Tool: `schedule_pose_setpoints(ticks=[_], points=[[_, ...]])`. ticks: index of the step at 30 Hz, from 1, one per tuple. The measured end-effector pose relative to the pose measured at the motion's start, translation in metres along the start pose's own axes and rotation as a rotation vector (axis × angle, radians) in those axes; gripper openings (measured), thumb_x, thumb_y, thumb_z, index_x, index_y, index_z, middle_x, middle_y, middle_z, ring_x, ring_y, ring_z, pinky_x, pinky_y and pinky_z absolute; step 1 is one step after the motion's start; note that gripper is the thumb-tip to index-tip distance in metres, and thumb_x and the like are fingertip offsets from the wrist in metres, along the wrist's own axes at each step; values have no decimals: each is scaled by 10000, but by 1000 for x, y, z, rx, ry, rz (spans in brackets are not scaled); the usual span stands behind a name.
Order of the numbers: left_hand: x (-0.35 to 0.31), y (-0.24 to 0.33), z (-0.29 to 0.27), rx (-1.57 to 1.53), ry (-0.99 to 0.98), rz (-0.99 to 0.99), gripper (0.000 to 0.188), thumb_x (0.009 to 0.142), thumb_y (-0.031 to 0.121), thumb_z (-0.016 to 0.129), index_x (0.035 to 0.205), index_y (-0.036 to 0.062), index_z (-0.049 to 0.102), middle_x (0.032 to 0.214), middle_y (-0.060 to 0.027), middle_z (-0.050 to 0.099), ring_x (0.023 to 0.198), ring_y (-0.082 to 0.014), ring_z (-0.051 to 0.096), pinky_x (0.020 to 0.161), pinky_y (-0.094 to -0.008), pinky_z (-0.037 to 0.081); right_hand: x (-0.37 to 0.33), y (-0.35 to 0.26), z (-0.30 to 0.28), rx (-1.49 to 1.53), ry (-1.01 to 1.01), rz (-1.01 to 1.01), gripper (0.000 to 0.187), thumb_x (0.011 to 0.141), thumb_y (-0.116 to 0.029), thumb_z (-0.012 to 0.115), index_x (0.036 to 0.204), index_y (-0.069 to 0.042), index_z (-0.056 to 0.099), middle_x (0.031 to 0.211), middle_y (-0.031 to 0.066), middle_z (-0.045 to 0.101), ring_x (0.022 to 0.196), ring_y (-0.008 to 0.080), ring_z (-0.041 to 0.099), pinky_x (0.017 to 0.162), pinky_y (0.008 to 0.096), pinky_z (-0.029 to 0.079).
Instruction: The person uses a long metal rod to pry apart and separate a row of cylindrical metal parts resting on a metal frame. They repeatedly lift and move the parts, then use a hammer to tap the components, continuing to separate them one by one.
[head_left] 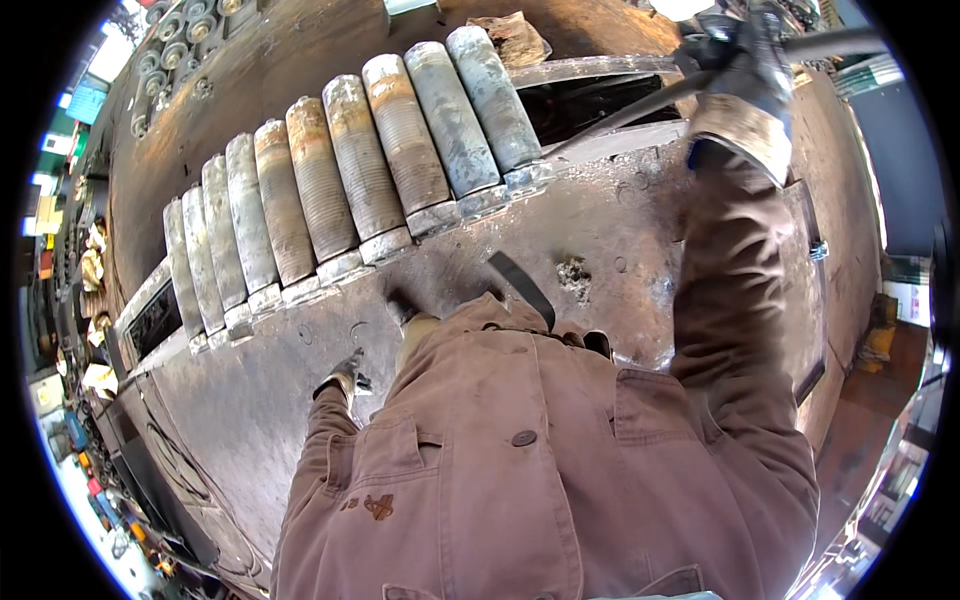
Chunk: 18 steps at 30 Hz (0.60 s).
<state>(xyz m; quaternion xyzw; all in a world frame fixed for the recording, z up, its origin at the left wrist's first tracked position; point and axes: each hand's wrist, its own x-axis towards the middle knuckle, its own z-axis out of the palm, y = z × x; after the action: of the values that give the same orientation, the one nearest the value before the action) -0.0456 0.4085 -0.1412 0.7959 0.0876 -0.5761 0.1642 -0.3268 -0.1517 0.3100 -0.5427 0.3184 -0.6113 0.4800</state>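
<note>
High at the right, my gloved right hand [745, 85] is closed around a dark tool [708, 55]. A long thin rod [630, 120] slants down-left from it toward the end of a row of cylinders, and a thick black hose or bar runs off to the right. The tool's exact kind does not show. My gloved left hand [345, 378] is low at the left, fingers apart, over or against the brown steel plate [250, 420]. Ahead lies the row of several grey and rusty metal cylinders [400, 135], each ending at a small block.
Dark slots open in the plate at both ends of the row, including one slot [590, 105] below the rod. Several round metal parts [175, 50] lie at the upper left. A black strap [522, 285] hangs at my waist. Cluttered shelving lines the left edge.
</note>
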Motion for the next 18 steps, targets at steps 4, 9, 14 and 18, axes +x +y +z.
schedule_pose_setpoints(ticks=[4, 9, 14, 18], points=[[-16, -28, 24, -150, -52, -70, 757, 960, 677, 450, 1295, 19, 615, 1107, -177, 706, 953, -288, 667, 859, -429, 494, -14, 8, 4, -12, -19, 48, 286, 1033, -300, 555, 1220, -84, 555, 799, 18, 546, 648, 141, 521, 794, 426, 560], [-36, -37, 37, -257, -11, -82, 742, 962, 665, 465, 1330, 35, 594, 1118, -170, 704, 936, -283, 671, 832, -430, 507, -3, 8, 20, 40, -116, 38, 284, 1026, -307, 564, 1210, -91, 556, 842, 33, 550, 691, 160, 529, 805, 437, 562], [27, -51, 15, -378, -93, 81, 765, 951, 633, 551, 1334, -28, 541, 1103, -241, 690, 818, -338, 697, 720, -446, 576, 32, 12, 50, 53, -193, 14, 282, 1018, -314, 573, 1199, -98, 557, 884, 49, 555, 735, 179, 537, 817, 448, 563], [17, -47, -16, -320, -61, 180, 799, 940, 629, 574, 1236, -113, 568, 1051, -267, 692, 819, -347, 704, 739, -458, 592, 41, 55, 47, 13, -143, 148, 281, 1013, -319, 580, 1191, -104, 559, 918, 61, 559, 770, 194, 544, 825, 457, 564]])
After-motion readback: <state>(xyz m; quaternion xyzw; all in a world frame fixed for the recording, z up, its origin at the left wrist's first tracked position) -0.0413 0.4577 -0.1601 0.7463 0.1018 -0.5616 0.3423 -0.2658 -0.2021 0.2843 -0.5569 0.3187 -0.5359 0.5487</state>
